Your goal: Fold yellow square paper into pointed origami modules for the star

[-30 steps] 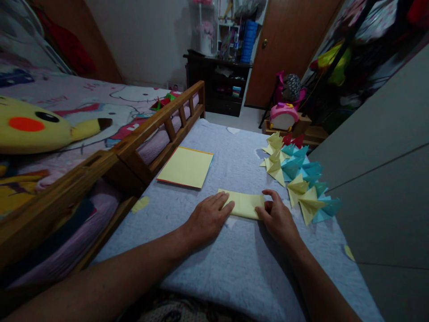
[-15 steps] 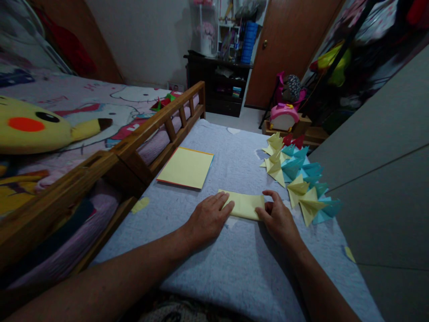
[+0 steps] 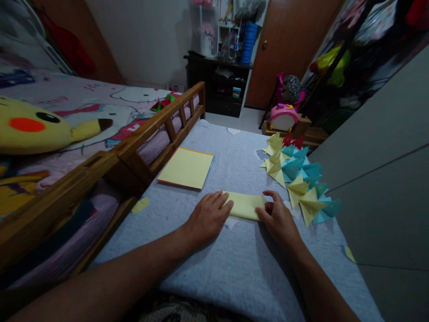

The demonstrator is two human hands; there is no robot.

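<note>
Two bare hands rest on one yellow strip (image 3: 246,205) of folded paper, which lies flat on the grey-blue mat (image 3: 234,268). Far left of the strip, beyond the wooden rail (image 3: 157,127), one yellow plush (image 3: 33,129) lies on a patterned bed. Nearer, still left of the strip, one small yellow scrap (image 3: 140,204) lies on the mat by the rail's foot. Behind the strip and a little left sits one square stack (image 3: 186,167) of sheets, yellow on top, with a red and a blue edge showing beneath.

The left hand (image 3: 208,219) lies palm down, fingers straight and loose, their tips flat on the strip's left end; it grasps nothing. The right hand (image 3: 278,221) meets the strip's right end, forefinger bent over the far edge and thumb at the near corner. Whether those two nip the paper or only press it down I cannot tell.

Right of the strip and behind it, folds (image 3: 295,179) lie in one overlapping row: five yellow, two red and, as well as the dim light lets me count, six blue. The nearest yellow one lies just beside the right hand. Right of the strip and nearer, a second scrap (image 3: 348,252) lies at the mat's edge, by one grey cabinet (image 3: 385,188).
</note>
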